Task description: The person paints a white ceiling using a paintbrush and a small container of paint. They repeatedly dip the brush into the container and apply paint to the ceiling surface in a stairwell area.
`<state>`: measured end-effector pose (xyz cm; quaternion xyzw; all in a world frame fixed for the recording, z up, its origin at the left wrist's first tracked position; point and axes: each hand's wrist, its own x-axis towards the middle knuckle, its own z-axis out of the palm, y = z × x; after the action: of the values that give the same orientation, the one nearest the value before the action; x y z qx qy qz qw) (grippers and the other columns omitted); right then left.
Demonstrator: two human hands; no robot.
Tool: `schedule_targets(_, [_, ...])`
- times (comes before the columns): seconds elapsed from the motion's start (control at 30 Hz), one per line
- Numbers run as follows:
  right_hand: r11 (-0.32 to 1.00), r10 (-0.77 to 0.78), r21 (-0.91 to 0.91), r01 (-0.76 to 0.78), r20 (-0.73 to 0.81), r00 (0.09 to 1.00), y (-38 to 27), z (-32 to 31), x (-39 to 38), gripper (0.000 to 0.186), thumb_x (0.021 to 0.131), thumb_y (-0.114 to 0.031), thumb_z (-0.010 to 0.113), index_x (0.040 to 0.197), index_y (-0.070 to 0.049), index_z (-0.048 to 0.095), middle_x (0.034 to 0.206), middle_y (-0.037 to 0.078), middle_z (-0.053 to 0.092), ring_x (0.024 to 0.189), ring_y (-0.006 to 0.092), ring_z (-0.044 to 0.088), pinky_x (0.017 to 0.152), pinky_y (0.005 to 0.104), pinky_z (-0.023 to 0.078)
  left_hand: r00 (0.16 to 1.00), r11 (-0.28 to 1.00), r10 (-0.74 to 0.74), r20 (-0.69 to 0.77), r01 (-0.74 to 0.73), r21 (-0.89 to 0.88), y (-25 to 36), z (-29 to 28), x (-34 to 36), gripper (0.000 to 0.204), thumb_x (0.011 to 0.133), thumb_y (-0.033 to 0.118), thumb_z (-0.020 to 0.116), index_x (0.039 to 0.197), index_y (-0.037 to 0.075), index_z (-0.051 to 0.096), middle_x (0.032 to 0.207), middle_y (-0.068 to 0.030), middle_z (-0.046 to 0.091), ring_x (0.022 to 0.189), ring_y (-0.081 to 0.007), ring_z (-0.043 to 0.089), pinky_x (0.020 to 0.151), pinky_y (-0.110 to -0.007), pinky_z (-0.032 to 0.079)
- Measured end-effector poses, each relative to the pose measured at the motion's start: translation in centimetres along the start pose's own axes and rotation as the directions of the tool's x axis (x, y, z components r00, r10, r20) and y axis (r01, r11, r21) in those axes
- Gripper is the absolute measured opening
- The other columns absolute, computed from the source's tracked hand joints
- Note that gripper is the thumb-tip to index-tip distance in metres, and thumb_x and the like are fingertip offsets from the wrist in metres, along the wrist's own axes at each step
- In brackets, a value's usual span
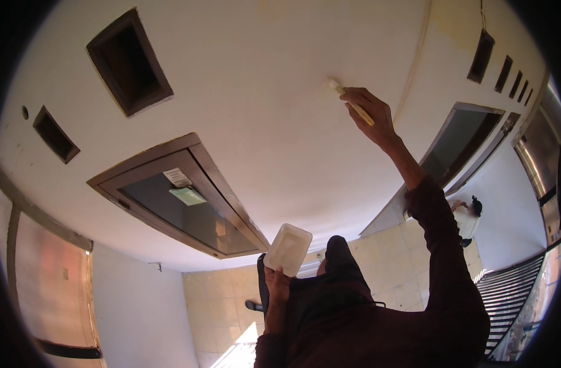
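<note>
My right hand [371, 111] reaches up and forward, its fingers closed round the handle of a paintbrush [361, 113]. The pale bristles point up and left, at or very near the white wall [262, 110]; whether they touch it I cannot tell. Low in front of my body, my left hand [277, 283] grips the near edge of a white plastic tub [290, 246], rectangular with rounded corners. Its thumb lies over the rim. Inside the tub there is something pale, too faint to make out.
A brown-framed window [170, 190] with papers on its glass is at left, dark square openings [128, 64] above. Another window [461, 141] lies right. Beyond my right arm a person [467, 219] is near a black railing [507, 300]. Tiled floor [219, 300] lies below.
</note>
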<state>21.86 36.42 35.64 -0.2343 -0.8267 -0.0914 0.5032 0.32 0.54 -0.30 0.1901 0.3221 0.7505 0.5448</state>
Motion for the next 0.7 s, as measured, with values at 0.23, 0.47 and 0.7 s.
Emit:
schedule_targets(0.23, [0.947, -0.123, -0.296, 0.123, 0.02, 0.992, -0.2, -0.2, -0.4, 0.035, 0.083, -0.007, 0.075, 0.116, -0.02, 0.071, 0.134, 0.0, 0.063, 0.113, 0.0223, 0.067, 0.085, 0.0335, 0.063, 1.0, 0.999, -0.027, 0.007, 0.027, -0.033, -0.6, -0.8, 0.2, 0.049, 0.104, 0.015, 0.063, 0.147, 0.014, 0.039, 0.139, -0.0083, 0.058, 0.117, -0.025, 0.067, 0.087, -0.043, 0.063])
schedule_targets(0.47, [0.974, -0.101, -0.154, 0.166, 0.361, 0.927, 0.0, 7.8, -14.1, 0.029, 0.082, -0.011, 0.076, 0.108, -0.017, 0.066, 0.129, 0.004, 0.063, 0.111, 0.0239, 0.068, 0.085, 0.0372, 0.063, 1.0, 1.0, -0.008, 0.004, 0.008, -0.016, 0.2, 0.2, 0.2, 0.05, 0.103, 0.014, 0.064, 0.146, 0.014, 0.039, 0.137, -0.0084, 0.059, 0.115, -0.0253, 0.068, 0.084, -0.042, 0.063])
schedule_targets(0.7, [0.993, -0.003, -0.098, 0.059, 0.492, 0.871, -0.4, 6.6, -9.6, 0.024, 0.085, -0.005, 0.074, 0.106, -0.017, 0.072, 0.117, -0.003, 0.071, 0.099, 0.0202, 0.071, 0.078, 0.0351, 0.061, 1.0, 1.0, -0.014, -0.015, 0.013, -0.018, 0.4, 0.8, -0.3, 0.051, 0.103, 0.013, 0.063, 0.147, 0.014, 0.039, 0.136, -0.0078, 0.059, 0.115, -0.0244, 0.067, 0.087, -0.041, 0.063])
